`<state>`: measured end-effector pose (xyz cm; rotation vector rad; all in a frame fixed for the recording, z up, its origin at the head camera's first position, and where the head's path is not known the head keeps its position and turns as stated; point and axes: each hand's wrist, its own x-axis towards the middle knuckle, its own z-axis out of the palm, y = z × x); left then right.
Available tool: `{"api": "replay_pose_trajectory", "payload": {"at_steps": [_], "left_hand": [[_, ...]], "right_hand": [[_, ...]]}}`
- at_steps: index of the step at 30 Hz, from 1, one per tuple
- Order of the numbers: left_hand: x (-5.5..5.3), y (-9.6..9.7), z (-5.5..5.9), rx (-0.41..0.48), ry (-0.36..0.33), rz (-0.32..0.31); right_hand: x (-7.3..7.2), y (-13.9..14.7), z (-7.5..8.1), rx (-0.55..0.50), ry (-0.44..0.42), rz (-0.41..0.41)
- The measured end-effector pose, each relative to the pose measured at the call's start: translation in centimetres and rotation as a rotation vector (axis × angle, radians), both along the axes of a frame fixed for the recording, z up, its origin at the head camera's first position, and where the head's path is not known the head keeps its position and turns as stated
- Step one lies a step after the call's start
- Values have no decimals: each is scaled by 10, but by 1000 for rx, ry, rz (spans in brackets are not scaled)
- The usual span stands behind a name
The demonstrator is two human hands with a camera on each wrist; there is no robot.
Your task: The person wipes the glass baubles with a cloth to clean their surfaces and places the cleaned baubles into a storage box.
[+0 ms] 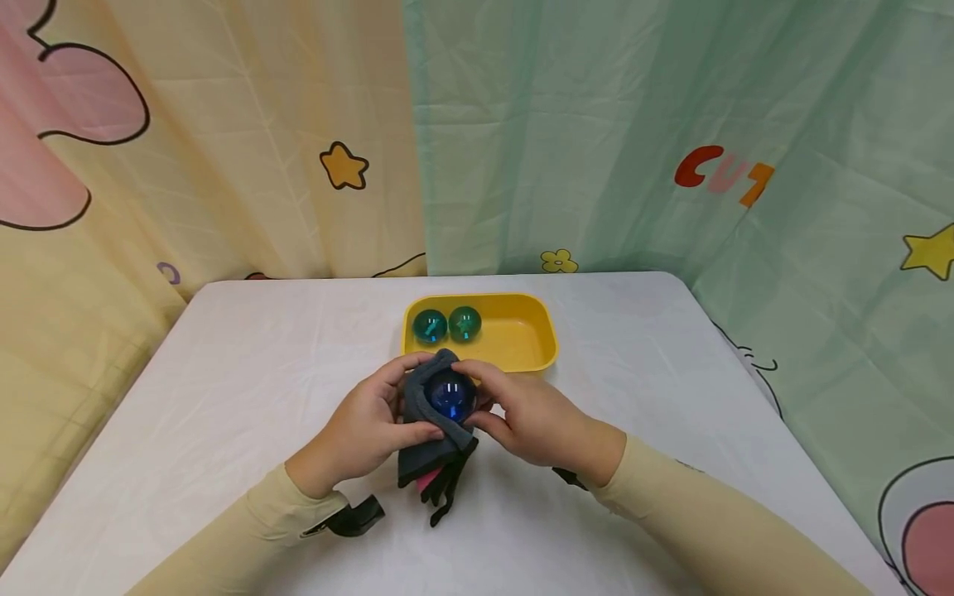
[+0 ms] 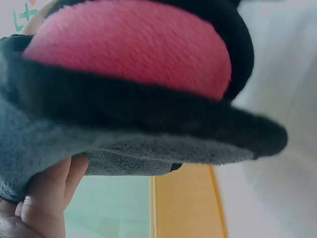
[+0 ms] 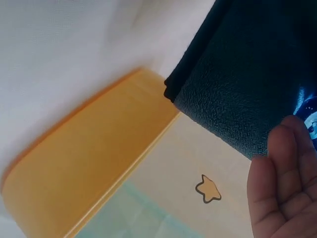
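Observation:
A glossy dark blue ball (image 1: 451, 396) sits within the folds of a dark grey cloth (image 1: 421, 455), held up above the table. The left hand (image 1: 370, 422) grips the cloth around the ball's left side, its thumb pressed near the ball's lower edge. From the right, the right hand (image 1: 525, 411) pinches the ball between fingers and thumb. The left wrist view shows the cloth (image 2: 133, 161) close up, with black edging and a pink fuzzy patch (image 2: 133, 47). In the right wrist view, fingers (image 3: 285, 173) touch the ball, which is mostly cut off by the frame.
Behind the hands, a yellow tray (image 1: 522, 331) stands on the white table (image 1: 298, 348). Two translucent balls lie at its left end, a teal ball (image 1: 430, 326) and a green ball (image 1: 465, 324). Patterned curtains (image 1: 596, 124) hang beyond the table's far edge.

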<state>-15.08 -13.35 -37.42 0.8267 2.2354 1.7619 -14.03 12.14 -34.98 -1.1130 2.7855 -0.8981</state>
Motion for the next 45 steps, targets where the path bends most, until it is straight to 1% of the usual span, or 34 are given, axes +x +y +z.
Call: {"api": "replay_pose_trajectory", "payload": {"at_steps": [2, 3, 5, 8, 11, 15, 18, 22, 25, 27, 31, 32, 34, 37, 39, 41, 45], "left_hand": [[1, 1, 0, 7, 0, -7], [1, 1, 0, 9, -1, -11], [1, 2, 0, 6, -4, -18], [1, 3, -2, -10, 0, -17], [-1, 4, -3, -27, 20, -6], [-4, 4, -2, -30, 37, 8], [-3, 4, -1, -14, 25, 3], [-1, 5, 0, 9, 4, -17], [0, 7, 1, 16, 10, -23], [1, 8, 1, 17, 12, -20], [1, 8, 0, 3, 1, -17], [1, 8, 0, -2, 2, -15], [1, 7, -1, -11, 11, -10], [1, 6, 0, -25, 34, 8], [0, 5, 0, -28, 43, 16], [-1, 4, 0, -27, 44, 18], [-1, 4, 0, -21, 31, 6]], "right_hand": [[0, 0, 0, 12, 20, -9], [1, 0, 0, 11, 14, -15], [1, 0, 0, 4, -31, -35], [-1, 0, -1, -25, -129, -71], [-4, 0, -4, -62, -175, -66], [-6, 2, -4, -87, -155, 2], [-5, 3, -1, -45, -113, 24], [-4, 4, 0, 29, -31, 17], [-3, 4, -1, 37, -8, 2], [-3, 4, -3, 10, -37, -16], [-3, 3, -7, -73, -150, -64], [-3, 3, -7, -96, -171, -67], [-3, 3, -8, -133, -189, -49], [-3, 4, -8, -163, -165, 18], [-3, 4, -7, -154, -141, 51], [-3, 5, -6, -119, -102, 57], [-3, 5, -3, -32, -6, 32]]}}
